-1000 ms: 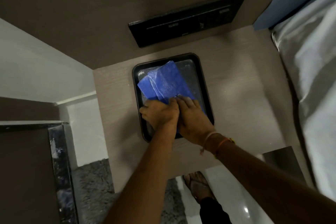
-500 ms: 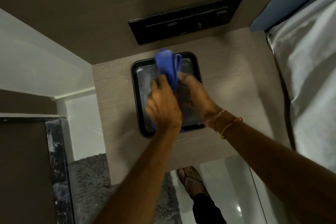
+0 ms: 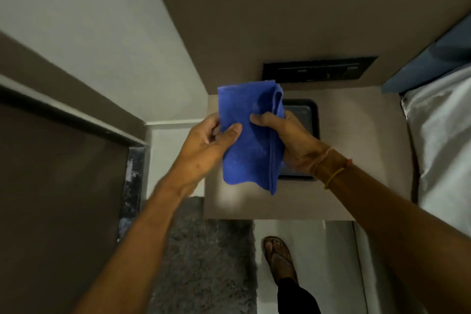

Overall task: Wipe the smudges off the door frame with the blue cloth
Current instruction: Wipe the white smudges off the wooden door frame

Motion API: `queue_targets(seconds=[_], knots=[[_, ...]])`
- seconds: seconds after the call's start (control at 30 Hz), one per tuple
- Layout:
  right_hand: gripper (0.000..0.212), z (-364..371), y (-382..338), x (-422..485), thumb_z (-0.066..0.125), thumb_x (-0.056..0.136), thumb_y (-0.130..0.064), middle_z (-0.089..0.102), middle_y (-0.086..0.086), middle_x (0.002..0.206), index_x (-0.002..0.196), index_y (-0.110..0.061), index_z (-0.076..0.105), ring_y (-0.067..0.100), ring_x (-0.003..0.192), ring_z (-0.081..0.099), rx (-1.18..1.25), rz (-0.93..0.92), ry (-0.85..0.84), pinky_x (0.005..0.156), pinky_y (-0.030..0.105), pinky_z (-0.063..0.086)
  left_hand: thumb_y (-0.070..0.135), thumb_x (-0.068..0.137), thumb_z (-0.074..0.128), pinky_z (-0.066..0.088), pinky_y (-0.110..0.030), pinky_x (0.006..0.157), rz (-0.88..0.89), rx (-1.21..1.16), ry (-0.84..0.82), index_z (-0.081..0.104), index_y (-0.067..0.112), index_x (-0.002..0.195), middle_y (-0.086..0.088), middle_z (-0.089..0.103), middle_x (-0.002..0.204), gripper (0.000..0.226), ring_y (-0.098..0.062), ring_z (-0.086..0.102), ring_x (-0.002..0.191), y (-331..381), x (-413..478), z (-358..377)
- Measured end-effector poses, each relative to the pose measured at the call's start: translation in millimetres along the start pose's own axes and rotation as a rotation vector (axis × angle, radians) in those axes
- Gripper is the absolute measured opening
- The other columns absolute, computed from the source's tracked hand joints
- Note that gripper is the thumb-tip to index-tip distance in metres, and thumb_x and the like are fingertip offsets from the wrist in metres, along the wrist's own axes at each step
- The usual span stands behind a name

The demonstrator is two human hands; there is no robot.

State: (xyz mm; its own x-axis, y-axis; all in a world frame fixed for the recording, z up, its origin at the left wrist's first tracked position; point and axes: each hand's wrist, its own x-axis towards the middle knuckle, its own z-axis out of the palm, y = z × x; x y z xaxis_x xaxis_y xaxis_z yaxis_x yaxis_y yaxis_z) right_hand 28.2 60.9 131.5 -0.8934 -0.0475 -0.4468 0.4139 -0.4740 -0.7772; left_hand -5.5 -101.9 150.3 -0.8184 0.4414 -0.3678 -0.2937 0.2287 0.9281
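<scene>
Blue cloth (image 3: 251,135) held up in the air above the counter (image 3: 356,160) and dark tray (image 3: 309,120), folded loosely. Left hand (image 3: 206,143) pinches its left edge, right hand (image 3: 285,135) clamped on the right side. Best to bunch it into a flat pad in one hand, then turn left toward the door frame (image 3: 68,115), keeping corners tucked.

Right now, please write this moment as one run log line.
phase: cloth picked up | blue cloth: held by both hands above black tray | left hand | right hand | door frame: not touched
</scene>
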Motion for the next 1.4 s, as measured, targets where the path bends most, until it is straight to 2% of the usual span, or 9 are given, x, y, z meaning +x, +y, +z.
queue_targets(seconds=[0.2,0.37,0.47,0.63,0.8,1.03,1.2,1.33,1.4], knots=[[0.059,122.4,-20.7,-44.0,0.070,0.082,-0.020,0.047,0.008,0.130,0.130,-0.019,0.036,0.018,0.118,0.053,-0.512,-0.481,0.182,0.098,0.039,0.051,0.022,0.086,0.060,0.059,-0.047,0.073,0.224,0.379,0.480,0.066,0.021,0.102,-0.005,0.075,0.089,0.017,-0.024,0.071,0.080,71.8,-100.6,-65.9],[0.112,232.1,13.5,-119.7,0.074,0.070,-0.032,0.006,-0.008,0.156,0.143,-0.029,-0.011,0.009,0.147,0.013,-0.790,-0.700,-0.215,0.120,0.029,0.022,0.014,0.082,0.065,0.058,-0.039,0.075,0.229,0.479,0.700,0.059,0.023,0.110,0.003,0.073,0.087,0.030,-0.015,0.069,0.078,118.4,-226.6,-105.0],[0.103,307.2,19.3,-159.7,0.066,0.071,-0.014,0.031,0.022,0.150,0.148,-0.016,-0.001,0.032,0.138,0.037,-0.669,-0.638,-0.376,0.111,0.050,0.037,0.016,0.080,0.064,0.056,-0.040,0.071,0.219,0.610,0.600,0.059,0.016,0.103,-0.002,0.073,0.084,0.024,-0.019,0.069,0.076,140.2,-313.9,-122.7],[0.079,400.5,63.2,-248.7,0.056,0.081,-0.004,0.041,0.013,0.148,0.148,-0.019,0.016,0.027,0.131,0.048,-0.407,-0.654,-0.590,0.108,0.044,0.044,0.018,0.085,0.062,0.049,-0.039,0.081,0.272,0.785,0.646,0.061,0.009,0.102,-0.006,0.070,0.092,0.019,-0.023,0.064,0.085,148.1,-467.9,-150.3],[0.071,498.1,144.2,-364.7,0.043,0.079,0.007,0.041,-0.009,0.149,0.146,-0.002,0.020,0.014,0.139,0.039,-0.218,-0.758,-0.542,0.109,0.021,0.036,0.016,0.090,0.057,0.033,-0.031,0.112,0.311,0.871,0.885,0.056,0.013,0.128,-0.002,0.057,0.132,0.039,-0.013,0.045,0.129,115.1,-637.0,-163.0],[0.086,606.8,225.2,-501.9,0.044,0.069,0.008,0.029,-0.026,0.143,0.141,-0.035,0.020,-0.015,0.131,0.033,-0.245,-0.791,-0.479,0.105,0.005,0.030,0.010,0.090,0.050,0.041,-0.025,0.103,0.294,1.026,1.501,0.060,0.020,0.118,0.004,0.062,0.118,0.031,-0.014,0.056,0.117,89.8,-845.8,-191.3],[0.084,646.9,245.1,-545.1,0.047,0.073,0.002,0.027,-0.015,0.146,0.138,-0.043,0.018,0.010,0.137,0.035,-0.220,-0.853,-0.546,0.111,0.033,0.035,-0.005,0.086,0.050,0.045,-0.021,0.088,0.265,1.083,1.905,0.063,0.006,0.112,0.001,0.059,0.105,0.032,-0.016,0.057,0.099,92.1,-916.2,-219.4],[0.088,695.4,246.1,-562.2,0.051,0.074,0.006,0.021,0.008,0.156,0.148,-0.021,0.010,0.025,0.146,0.020,-0.351,-0.987,-0.602,0.113,0.054,0.031,-0.008,0.083,0.049,0.039,-0.024,0.094,0.285,1.224,2.076,0.062,0.001,0.112,-0.012,0.065,0.110,0.033,-0.023,0.056,0.105,122.2,-943.9,-251.3],[0.085,723.9,245.1,-567.9,0.050,0.079,-0.020,0.009,0.016,0.157,0.148,-0.009,0.001,0.029,0.148,0.008,-0.580,-1.115,-0.601,0.117,0.055,0.024,-0.005,0.083,0.048,0.035,-0.027,0.102,0.281,1.321,2.108,0.059,0.001,0.117,-0.018,0.062,0.121,0.036,-0.028,0.053,0.116,140.6,-951.3,-267.7]])
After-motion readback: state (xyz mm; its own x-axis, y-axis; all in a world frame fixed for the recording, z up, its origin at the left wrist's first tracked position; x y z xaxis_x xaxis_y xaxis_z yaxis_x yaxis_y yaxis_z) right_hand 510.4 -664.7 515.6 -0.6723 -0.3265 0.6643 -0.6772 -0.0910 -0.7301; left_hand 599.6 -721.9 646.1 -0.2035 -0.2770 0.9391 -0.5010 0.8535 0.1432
